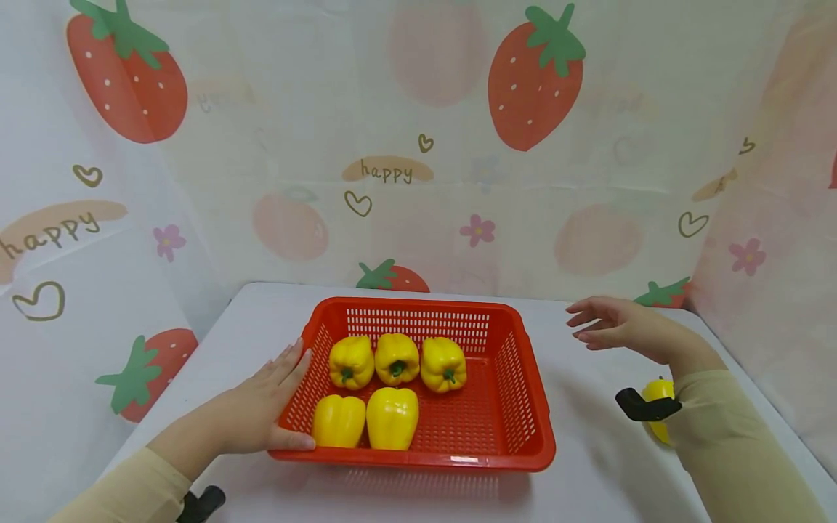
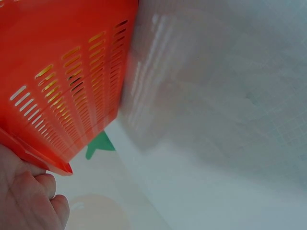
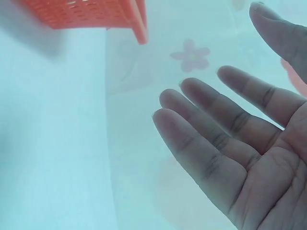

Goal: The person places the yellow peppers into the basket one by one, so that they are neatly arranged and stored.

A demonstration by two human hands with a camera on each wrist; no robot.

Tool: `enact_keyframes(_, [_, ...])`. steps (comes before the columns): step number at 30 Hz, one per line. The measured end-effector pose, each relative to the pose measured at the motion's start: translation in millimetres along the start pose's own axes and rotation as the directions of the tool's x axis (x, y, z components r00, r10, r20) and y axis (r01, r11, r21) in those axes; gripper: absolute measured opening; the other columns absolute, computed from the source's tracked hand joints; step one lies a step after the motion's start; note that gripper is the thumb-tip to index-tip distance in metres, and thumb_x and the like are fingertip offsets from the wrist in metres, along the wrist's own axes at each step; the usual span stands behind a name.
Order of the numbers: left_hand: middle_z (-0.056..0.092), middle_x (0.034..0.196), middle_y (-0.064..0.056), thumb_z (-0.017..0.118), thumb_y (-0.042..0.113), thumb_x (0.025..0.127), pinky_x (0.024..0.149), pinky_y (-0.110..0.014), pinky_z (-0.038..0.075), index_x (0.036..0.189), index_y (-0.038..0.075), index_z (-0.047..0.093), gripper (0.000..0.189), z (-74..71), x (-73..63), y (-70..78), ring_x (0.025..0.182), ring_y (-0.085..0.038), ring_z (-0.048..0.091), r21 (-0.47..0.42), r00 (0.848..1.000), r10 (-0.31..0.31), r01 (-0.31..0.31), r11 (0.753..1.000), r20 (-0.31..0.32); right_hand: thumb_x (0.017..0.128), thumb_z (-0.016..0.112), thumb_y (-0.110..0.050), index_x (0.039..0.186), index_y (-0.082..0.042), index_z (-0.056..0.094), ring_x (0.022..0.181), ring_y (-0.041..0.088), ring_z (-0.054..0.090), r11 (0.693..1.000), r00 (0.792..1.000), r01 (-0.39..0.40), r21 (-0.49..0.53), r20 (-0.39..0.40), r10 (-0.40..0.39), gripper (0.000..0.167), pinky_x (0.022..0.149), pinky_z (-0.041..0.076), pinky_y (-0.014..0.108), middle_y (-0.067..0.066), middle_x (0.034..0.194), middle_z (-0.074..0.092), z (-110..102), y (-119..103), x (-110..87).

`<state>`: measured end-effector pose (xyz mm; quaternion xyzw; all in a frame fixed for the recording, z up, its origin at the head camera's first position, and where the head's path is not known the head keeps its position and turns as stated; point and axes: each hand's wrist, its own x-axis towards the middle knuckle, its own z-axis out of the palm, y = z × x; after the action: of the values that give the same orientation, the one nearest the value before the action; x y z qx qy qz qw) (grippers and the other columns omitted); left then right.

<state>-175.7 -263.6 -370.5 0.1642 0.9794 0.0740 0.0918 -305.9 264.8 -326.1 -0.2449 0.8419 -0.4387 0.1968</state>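
Note:
My left hand (image 1: 264, 407) rests on the left rim of a red plastic basket (image 1: 543, 443), its fingers extended along the edge and its thumb on the near left corner. Inside lie several yellow bell peppers (image 1: 443, 365), three in a back row and two in front. In the left wrist view the slotted basket wall (image 2: 72, 86) stands beside the hand. My right hand (image 1: 611, 323) hovers right of the basket with loosely extended fingers and holds nothing; the right wrist view shows its bare palm (image 3: 273, 187). Below the right wrist, another yellow bell pepper (image 1: 659, 391) lies partly hidden.
The basket stands on a white table (image 1: 588, 465) near its middle. A pale curtain (image 1: 445, 131) printed with strawberries, hearts and flowers rises behind the table and along both sides. Black wrist mounts (image 1: 644, 407) stick out from the sleeves.

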Motion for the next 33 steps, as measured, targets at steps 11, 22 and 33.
enact_keyframes(11, [0.001, 0.153, -0.014, 0.054, 0.078, 0.062, 0.108, -0.053, 0.017, 0.147, 0.007, 0.008, 0.12, -2.6, 0.7, 1.4, 0.138, -0.035, 0.009, -0.004, 1.0, 0.003, -0.003, 1.0, 0.002, 0.088, 0.061, -0.025, 0.128, -0.005, 0.044, 0.103, 0.014, 0.06, 0.984, 0.997, -0.028, -0.176, -0.07, 0.015, 0.048, 0.083, 0.047, 0.018, 0.015, 0.123, 0.055, -5.2, 18.5, -37.4])
enact_keyframes(22, [0.002, 0.153, -0.015, 0.054, 0.078, 0.062, 0.108, -0.052, 0.017, 0.147, 0.006, 0.009, 0.12, -2.9, -0.1, 2.5, 0.138, -0.035, 0.01, -0.005, 1.0, 0.006, -0.006, 1.0, -0.002, 0.089, 0.059, -0.031, 0.129, -0.005, 0.046, 0.098, 0.002, 0.056, 0.947, 0.973, -0.156, -0.281, -0.206, 0.099, 0.049, 0.08, 0.048, 0.024, 0.016, 0.122, 0.055, -14.0, 45.0, -74.3])
enact_keyframes(33, [0.002, 0.152, -0.016, 0.055, 0.078, 0.062, 0.109, -0.052, 0.016, 0.146, 0.004, 0.011, 0.12, -2.4, -1.1, 2.5, 0.138, -0.035, 0.009, 0.004, 1.0, 0.016, -0.016, 1.0, -0.007, 0.091, 0.056, -0.032, 0.13, -0.001, 0.043, 0.106, 0.031, 0.055, 0.926, 0.953, -0.231, -0.298, -0.26, 0.154, 0.052, 0.084, 0.046, 0.053, 0.023, 0.123, 0.053, -17.1, 73.8, -96.9])
